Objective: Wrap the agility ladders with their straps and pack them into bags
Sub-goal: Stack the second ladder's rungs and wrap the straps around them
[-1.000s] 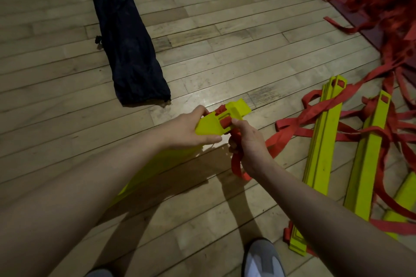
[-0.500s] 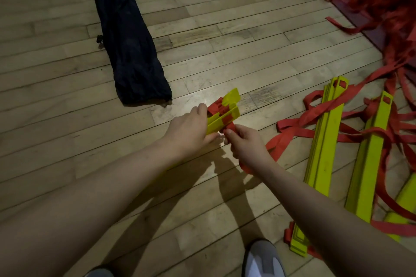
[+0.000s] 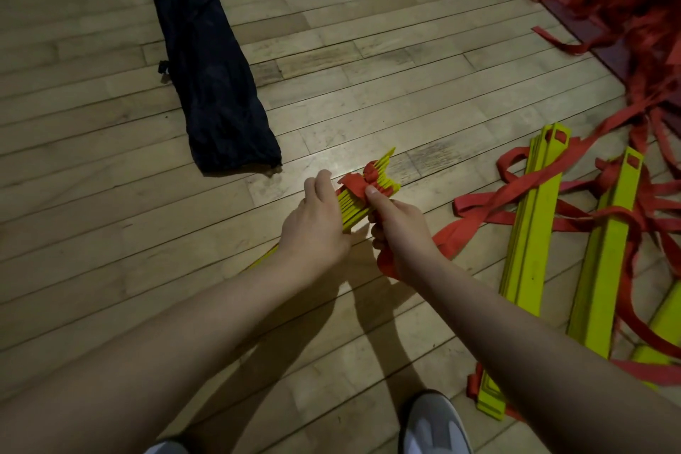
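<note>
You're mid-wrap — your left hand (image 3: 317, 228) grips the stacked rungs (image 3: 363, 201), your right hand (image 3: 400, 232) pinches the red strap (image 3: 359, 185) just above; next, pull it taut around.

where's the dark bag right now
The long dark fabric bag lies flat on the wooden floor in the upper left of the head view, beyond the left hand and apart from it.

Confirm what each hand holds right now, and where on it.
Left hand grips the stacked yellow rungs near their far end. Right hand pinches the red strap bunched at that end.
</note>
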The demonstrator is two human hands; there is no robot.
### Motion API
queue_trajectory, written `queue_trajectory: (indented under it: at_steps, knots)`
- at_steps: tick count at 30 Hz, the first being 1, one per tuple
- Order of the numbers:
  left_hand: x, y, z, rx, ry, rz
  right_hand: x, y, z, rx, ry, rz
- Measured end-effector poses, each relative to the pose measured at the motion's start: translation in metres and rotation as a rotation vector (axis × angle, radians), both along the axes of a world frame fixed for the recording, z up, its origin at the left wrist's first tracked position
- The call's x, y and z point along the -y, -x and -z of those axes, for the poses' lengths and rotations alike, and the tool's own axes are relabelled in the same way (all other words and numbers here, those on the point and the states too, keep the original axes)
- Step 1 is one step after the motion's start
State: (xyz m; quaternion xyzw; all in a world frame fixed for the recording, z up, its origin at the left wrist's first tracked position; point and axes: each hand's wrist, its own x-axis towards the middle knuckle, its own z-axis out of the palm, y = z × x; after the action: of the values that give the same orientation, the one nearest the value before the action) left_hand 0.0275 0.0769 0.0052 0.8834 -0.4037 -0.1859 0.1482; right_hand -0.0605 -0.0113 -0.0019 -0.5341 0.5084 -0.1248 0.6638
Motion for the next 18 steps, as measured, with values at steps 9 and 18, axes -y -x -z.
queue_trajectory:
  at_steps: [9,18]
  knots:
    - [-0.002,-0.013,-0.002,0.090,-0.085,0.095,-0.002,0.000,0.000,0.059,-0.032,-0.027]
    - [0.006,-0.008,0.013,0.291,-0.151,0.090,-0.006,-0.001,-0.010,-0.011,-0.031,-0.199]
